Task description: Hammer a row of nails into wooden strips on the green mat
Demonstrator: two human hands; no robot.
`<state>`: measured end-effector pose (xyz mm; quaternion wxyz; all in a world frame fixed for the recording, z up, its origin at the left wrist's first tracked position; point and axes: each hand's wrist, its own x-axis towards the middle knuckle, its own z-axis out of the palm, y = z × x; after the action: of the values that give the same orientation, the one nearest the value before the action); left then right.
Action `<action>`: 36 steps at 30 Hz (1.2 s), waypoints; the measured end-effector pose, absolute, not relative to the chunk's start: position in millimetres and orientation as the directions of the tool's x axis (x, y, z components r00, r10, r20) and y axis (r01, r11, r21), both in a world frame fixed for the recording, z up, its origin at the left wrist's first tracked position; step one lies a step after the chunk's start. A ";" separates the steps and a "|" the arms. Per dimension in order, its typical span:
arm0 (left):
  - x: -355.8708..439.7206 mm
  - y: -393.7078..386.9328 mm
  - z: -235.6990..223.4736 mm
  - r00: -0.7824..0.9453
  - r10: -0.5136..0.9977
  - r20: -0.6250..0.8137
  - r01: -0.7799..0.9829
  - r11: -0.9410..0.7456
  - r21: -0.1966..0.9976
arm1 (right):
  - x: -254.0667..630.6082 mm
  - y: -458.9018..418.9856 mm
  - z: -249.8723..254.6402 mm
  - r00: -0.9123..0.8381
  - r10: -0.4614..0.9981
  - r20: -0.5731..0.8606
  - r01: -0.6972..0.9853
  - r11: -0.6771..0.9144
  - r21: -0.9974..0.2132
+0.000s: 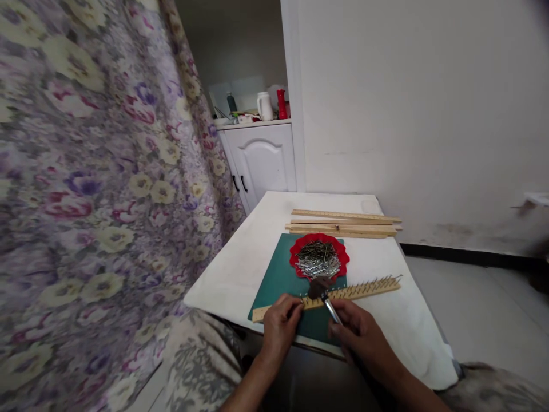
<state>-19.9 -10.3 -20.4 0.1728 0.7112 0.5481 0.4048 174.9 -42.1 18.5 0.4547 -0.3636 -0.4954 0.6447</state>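
My right hand (358, 332) is wrapped round the metal handle of a hammer (319, 288), whose dark head is over a wooden strip (266, 312). A row of nails (369, 286) stands in the strip from its middle to its right end, many of them leaning. My left hand (281, 320) rests at the strip left of the hammer head, thumb and fingertips pinched on a thin nail (302, 300). Under the strip lies a green mat (274, 280). Just beyond it, a red scalloped dish (293, 260) holds a heap of loose nails (317, 260).
Several wooden strips (343, 229) lie at the back of the table, which has a white cover (240, 252). A floral curtain (107, 200) hangs at the left. Behind stands a white cabinet (266, 160) with a white jug (265, 106) on top.
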 end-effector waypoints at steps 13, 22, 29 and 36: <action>-20.2 -8.9 -25.5 0.040 0.930 0.366 0.685 -0.292 0.667 | 154.5 -48.4 19.8 -0.398 0.917 -0.005 -0.062 -0.033 -0.998; -21.2 -9.7 -26.8 0.045 0.931 0.362 0.699 -0.288 0.655 | 155.3 -49.8 21.1 -0.374 0.925 0.070 -0.041 0.059 -0.997; -21.0 -9.8 -24.5 0.043 0.933 0.358 0.685 -0.288 0.669 | 154.9 -49.9 23.8 -0.405 0.914 -0.008 -0.060 -0.035 -0.998; -23.7 -9.3 -23.1 0.066 0.934 0.350 0.639 -0.309 0.704 | 168.2 -49.2 32.5 -0.324 0.946 0.014 -0.126 -0.029 -0.992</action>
<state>-23.7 -9.3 -23.1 0.1868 0.7058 0.5573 0.3954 168.2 -49.2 32.5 0.4403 -0.3795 -0.5402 0.6086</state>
